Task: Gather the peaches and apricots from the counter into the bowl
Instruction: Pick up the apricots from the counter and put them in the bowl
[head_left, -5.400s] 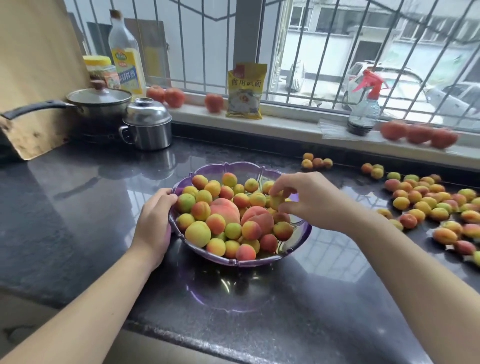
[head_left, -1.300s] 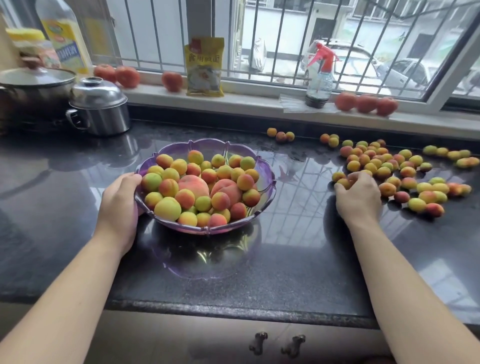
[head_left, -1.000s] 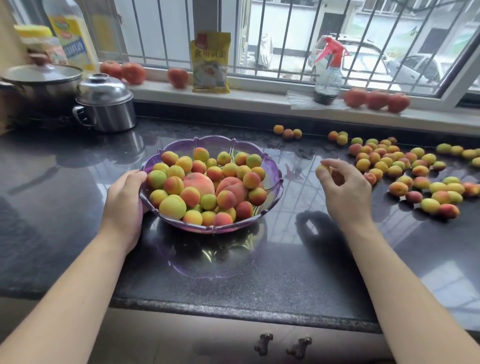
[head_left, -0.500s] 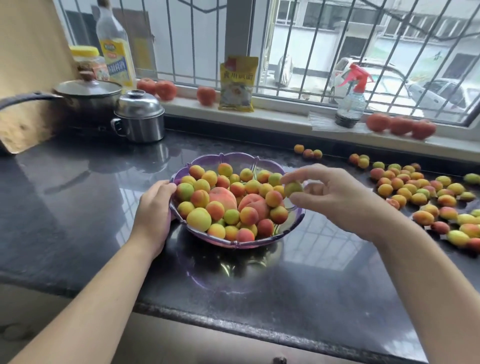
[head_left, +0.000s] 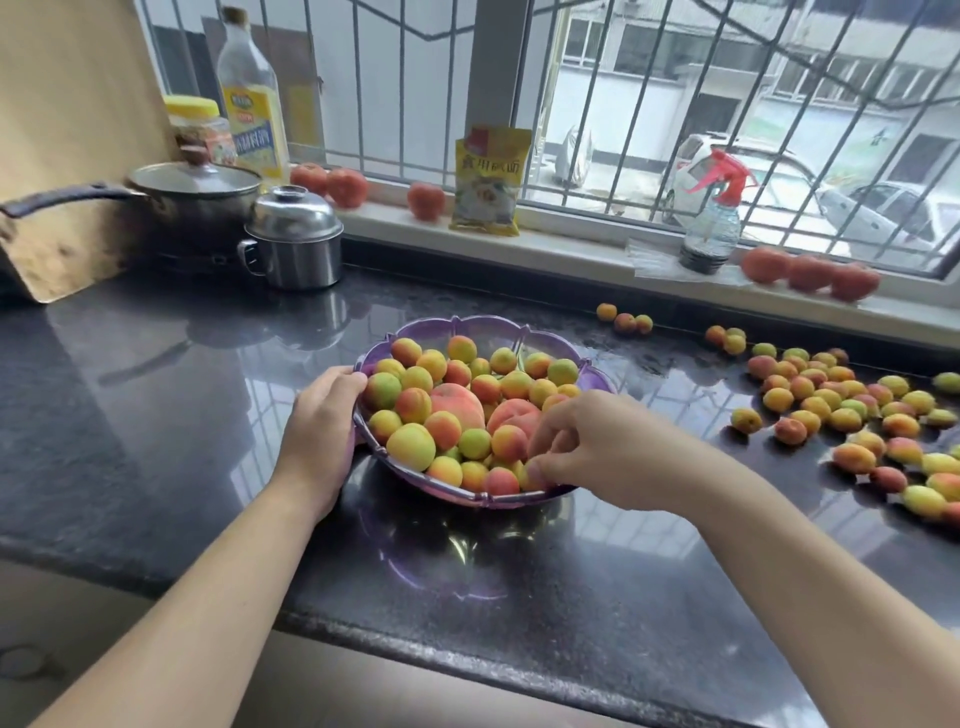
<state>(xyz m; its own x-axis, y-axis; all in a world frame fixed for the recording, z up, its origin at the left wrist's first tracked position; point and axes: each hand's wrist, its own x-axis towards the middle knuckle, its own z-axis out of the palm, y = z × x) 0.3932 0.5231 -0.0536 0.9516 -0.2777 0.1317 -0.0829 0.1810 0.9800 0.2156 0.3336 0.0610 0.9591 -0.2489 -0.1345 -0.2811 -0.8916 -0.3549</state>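
Dark polished stone counter (head_left: 156, 426) under a barred window; cars and buildings outside. Purple scalloped plastic bowl (head_left: 480, 328) sits mid-counter, heaped with small apricots and two larger peaches (head_left: 457, 404) near its centre.

Left hand (head_left: 323, 421) rests against the bowl's left rim, fingers curled round the edge, thumb at the top of the rim.

Right hand (head_left: 597, 441) over the bowl's near-right side, fingers bent down among the fruit. Fingertips pinch a small apricot (head_left: 531, 475) at the near-right rim, touching the pile.

Loose apricots (head_left: 831, 405) spread on the counter well right of the bowl, a wide scatter running to the frame's edge. Three more (head_left: 625, 319) lie near the back wall, apart from the rest.

Back left: lidded saucepan (head_left: 195, 195) with long dark handle; just right of it a small steel lidded pot (head_left: 293, 241). Oil bottle (head_left: 253, 98) and yellow-capped jar (head_left: 197, 130) behind the saucepan.

Windowsill: tomatoes (head_left: 332, 184) at left, one alone (head_left: 426, 200), yellow packet (head_left: 488, 179) standing upright, red-trigger spray bottle (head_left: 714, 223), three more tomatoes (head_left: 810, 273) at right.
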